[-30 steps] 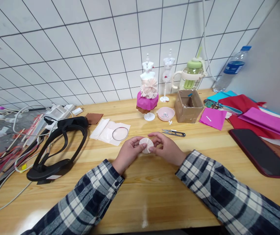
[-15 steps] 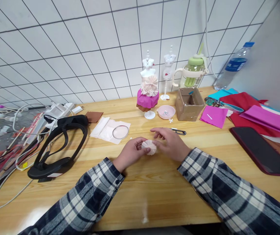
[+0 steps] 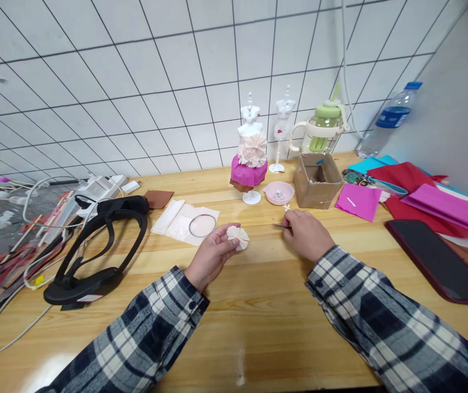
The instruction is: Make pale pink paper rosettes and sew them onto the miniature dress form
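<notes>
My left hand (image 3: 213,254) is closed on a small round pleated rosette (image 3: 238,237) of cream paper or fabric, thumb laid across it. To the right, my right hand (image 3: 305,232) is closed around small thread snips (image 3: 278,225). Only their thin dark tip shows, pointing left, and the rest is under my fingers. Behind my hands stands a mini dress form (image 3: 250,128) in a magenta and brown skirt, with cream pleated rosettes at its waist. A pink dish (image 3: 279,194) of small beads sits beside it.
Cream sheets with a thin ring (image 3: 202,225) lie left of my hands, near a black headset strap (image 3: 119,262) and cables. A cardboard box (image 3: 319,183), a lidded cup (image 3: 324,123) and a bare dress form (image 3: 283,120) stand behind. At right are a phone (image 3: 442,262) and coloured sheets (image 3: 455,202).
My right hand has left the rosette, moved right and closed on the snips lying on the table. My left hand has shifted slightly left with the rosette, which is now tilted differently.
</notes>
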Demonstrator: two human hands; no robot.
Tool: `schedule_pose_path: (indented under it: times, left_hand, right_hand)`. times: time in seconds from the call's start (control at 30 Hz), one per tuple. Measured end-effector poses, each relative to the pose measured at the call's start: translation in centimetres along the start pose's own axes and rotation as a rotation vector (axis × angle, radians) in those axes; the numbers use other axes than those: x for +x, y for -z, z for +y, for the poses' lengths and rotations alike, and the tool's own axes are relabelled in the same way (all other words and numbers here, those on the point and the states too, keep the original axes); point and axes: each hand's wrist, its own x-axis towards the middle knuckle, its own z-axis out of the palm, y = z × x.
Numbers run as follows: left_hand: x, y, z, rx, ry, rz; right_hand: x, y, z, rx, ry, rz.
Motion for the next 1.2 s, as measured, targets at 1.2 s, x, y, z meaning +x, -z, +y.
schedule_pose_path:
  times: [1.2]
  left_hand:
    - [0.4, 0.3, -0.3, -0.075, 0.048, -0.045]
  right_hand:
    - [-3.1, -2.3, -5.9, 0.825, 0.109, -0.352]
